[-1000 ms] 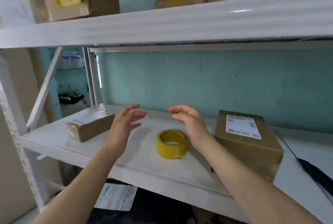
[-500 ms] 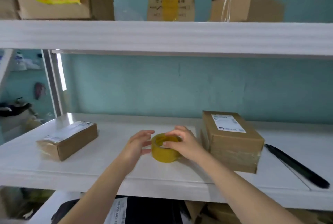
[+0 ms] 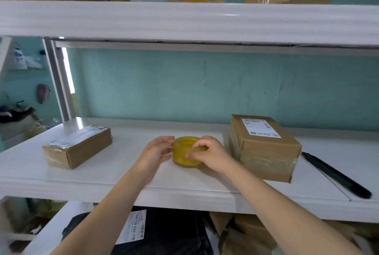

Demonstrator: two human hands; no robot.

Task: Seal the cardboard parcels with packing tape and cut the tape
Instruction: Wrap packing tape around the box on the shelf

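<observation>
Your left hand (image 3: 156, 152) cups the tape roll (image 3: 187, 151) from its left side, fingers loosely curled against it, while your right hand (image 3: 209, 154) presses fingertips against the roll's front face, seemingly hunting for the loose end. The roll sits flat on the shelf (image 3: 123, 180), midway along and closer to the front edge than the back. The larger parcel (image 3: 264, 148) stands just right of your right hand; the smaller parcel (image 3: 79, 148) lies well apart toward the left end. If the end is stuck down flush, your nail may split the tape into slivers. Pulling hard could drag the roll off the front edge, or your wrist could nudge the larger parcel.
</observation>
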